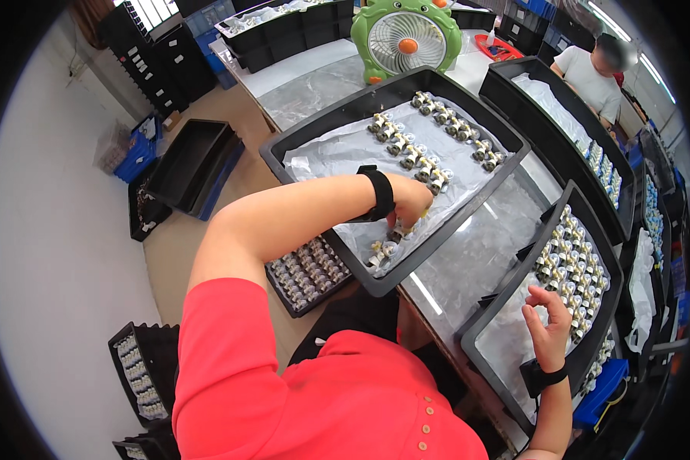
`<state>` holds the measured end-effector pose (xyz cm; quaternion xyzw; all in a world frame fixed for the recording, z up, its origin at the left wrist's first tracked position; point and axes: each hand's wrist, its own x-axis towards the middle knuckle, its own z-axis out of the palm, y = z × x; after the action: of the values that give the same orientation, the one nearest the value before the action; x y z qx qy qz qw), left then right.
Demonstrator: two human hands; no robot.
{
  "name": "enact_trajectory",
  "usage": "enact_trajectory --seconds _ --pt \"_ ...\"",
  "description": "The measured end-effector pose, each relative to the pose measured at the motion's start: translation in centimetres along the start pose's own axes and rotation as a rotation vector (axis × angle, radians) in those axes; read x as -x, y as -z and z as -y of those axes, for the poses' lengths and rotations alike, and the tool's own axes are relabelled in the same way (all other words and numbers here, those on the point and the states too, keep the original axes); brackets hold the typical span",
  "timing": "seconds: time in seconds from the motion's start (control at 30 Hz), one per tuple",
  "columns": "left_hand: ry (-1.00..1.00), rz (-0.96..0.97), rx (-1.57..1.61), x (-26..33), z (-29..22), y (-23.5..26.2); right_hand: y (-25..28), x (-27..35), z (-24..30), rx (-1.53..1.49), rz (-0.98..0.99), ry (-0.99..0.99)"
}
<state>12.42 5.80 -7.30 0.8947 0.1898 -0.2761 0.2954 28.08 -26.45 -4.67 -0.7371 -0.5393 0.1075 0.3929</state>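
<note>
My left hand [409, 201] reaches down into a black tray [391, 285] lined with white sheet. Its fingers are closed at a row of small white-and-yellow parts with clear round tops [410, 156]; the fingertips are partly hidden, and what they grip cannot be made out. More such parts [446, 116] stand in short rows at the tray's far side. My right hand [550, 326] hovers over a second lined tray [506, 326] at the right. Its thumb and forefinger curve apart, with nothing visible between them. Densely set parts [573, 268] fill that tray's far half.
A green fan [406, 42] stands on the grey table [468, 261] behind the tray. Another long black tray [556, 115] lies at the far right, near a person [594, 80] in white. A filled tray [307, 276] sits below the table's left edge; stacked trays [192, 165] rest on the floor.
</note>
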Motion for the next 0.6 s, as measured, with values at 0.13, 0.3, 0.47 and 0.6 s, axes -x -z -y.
enact_trajectory --seconds 0.13,0.3,0.47,0.6 --pt "-0.006 -0.012 -0.001 -0.07 -0.07 -0.05 0.07 0.03 0.17 -0.002 0.000 0.002" --pt "-0.028 -0.021 0.065 0.45 -0.59 0.30 0.18 0.09 -0.04 -0.006 0.019 -0.014" --pt "-0.022 0.021 0.085 -0.02 -0.60 0.09 0.19 0.11 -0.03 -0.006 0.030 -0.026" --pt "-0.017 0.033 0.101 -0.34 -0.49 -0.10 0.17 0.08 -0.07 -0.001 0.033 -0.028"
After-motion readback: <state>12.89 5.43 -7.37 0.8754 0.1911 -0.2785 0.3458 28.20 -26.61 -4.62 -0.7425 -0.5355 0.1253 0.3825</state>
